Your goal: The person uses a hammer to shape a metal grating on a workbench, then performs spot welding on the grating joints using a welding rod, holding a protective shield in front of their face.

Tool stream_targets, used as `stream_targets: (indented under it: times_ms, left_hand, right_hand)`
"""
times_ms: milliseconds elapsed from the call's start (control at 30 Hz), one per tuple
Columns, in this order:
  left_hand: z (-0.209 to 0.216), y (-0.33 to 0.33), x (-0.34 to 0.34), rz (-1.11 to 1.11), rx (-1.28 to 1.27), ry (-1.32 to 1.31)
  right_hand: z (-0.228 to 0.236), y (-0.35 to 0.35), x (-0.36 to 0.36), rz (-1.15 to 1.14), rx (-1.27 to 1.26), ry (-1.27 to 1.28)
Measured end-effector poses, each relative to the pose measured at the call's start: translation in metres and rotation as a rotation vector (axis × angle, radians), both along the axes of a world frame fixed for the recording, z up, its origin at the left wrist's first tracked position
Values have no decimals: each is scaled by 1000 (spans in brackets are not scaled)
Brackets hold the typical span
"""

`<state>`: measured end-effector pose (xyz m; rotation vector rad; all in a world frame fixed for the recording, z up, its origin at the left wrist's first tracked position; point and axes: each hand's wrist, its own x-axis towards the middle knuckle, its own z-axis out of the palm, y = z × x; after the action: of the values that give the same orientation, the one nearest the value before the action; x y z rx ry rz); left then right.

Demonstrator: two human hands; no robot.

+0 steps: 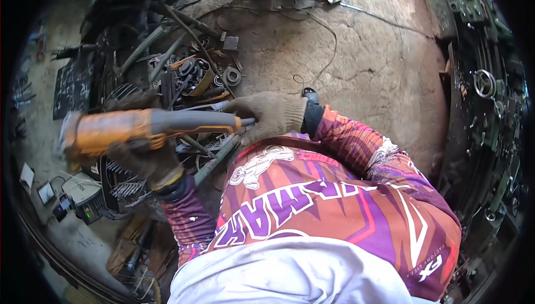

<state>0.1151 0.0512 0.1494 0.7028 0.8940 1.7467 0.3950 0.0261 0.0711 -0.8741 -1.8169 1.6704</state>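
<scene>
An orange and dark-grey angle grinder (192, 121) lies crosswise in front of my body, its left end blurred. My left hand (146, 162), in a brown knit glove, wraps round the orange housing, with blurred glove fingers also showing above it. At the other end, my right hand (273, 113), gloved the same way, closes round the tail of the grey handle where the power cord (248, 121) comes out. A dark watch-like band (312, 112) sits on the right wrist. The disc end cannot be made out.
Beyond the grinder lies a heap of metal parts (195, 76), with a ring-shaped piece (231, 77) beside it. A cable (334, 42) trails over the concrete floor (384, 70). A machine with a handwheel (485, 83) lines the right; a boxy power unit (83, 192) stands at left.
</scene>
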Motion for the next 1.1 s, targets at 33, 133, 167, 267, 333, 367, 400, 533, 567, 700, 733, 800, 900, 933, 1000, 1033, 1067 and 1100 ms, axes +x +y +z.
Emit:
stream_targets:
  times_ms: [33, 133, 167, 267, 333, 367, 400, 533, 567, 700, 733, 800, 900, 933, 1000, 1033, 1067, 1100]
  left_hand:
    - [10, 5, -3, -81, 49, -11]
    - [45, 11, -15, -160, 102, 44]
    - [50, 13, -13, -169, 105, 46]
    - [61, 5, -15, -51, 89, 0]
    - [64, 1, -13, 89, 119, 113]
    - [63, -6, -16, 238, 136, 228]
    - [65, -11, -33, 243, 133, 217]
    - [76, -30, -11, 336, 127, 184]
    - [80, -37, -2, 357, 136, 196]
    - [65, -46, 25, 308, 99, 157]
    - [62, -50, 33, 244, 95, 134]
    - [53, -58, 44, 285, 60, 183]
    - [40, -62, 57, 332, 5, 228]
    - [33, -64, 55, 350, -15, 233]
    - [27, -66, 64, 375, -37, 234]
    - [26, -61, 74, 310, 0, 291]
    - [24, -57, 86, 243, 41, 342]
    - [23, -53, 100, 241, 42, 338]
  right_hand:
    - [-10, -5, 13, -13, -14, 11]
    - [-52, -16, 40, -115, -109, -450]
    - [-83, -23, 55, -215, -94, -506]
    - [-145, -31, 127, -392, -247, -697]
    - [-199, -45, 196, -553, -229, -841]
    - [-184, -46, 223, -609, -210, -1044]
    - [-194, -50, 263, -591, -207, -1190]
    - [-222, -89, 384, -1067, -171, -1381]
    - [-225, -89, 402, -1091, -264, -1387]
    - [-258, -72, 430, -1160, -711, -1162]
    - [-267, -67, 429, -1200, -937, -889]
    - [-274, -59, 419, -1052, -606, -998]
    - [-260, -36, 398, -937, -231, -1090]
    - [-249, -31, 396, -944, -234, -1092]
    - [-216, -14, 397, -1106, -114, -1096]
    - [-195, -7, 394, -1234, -154, -1052]
    - [-197, -7, 405, -1354, 6, -933]
    - [-199, -7, 417, -1459, 165, -805]
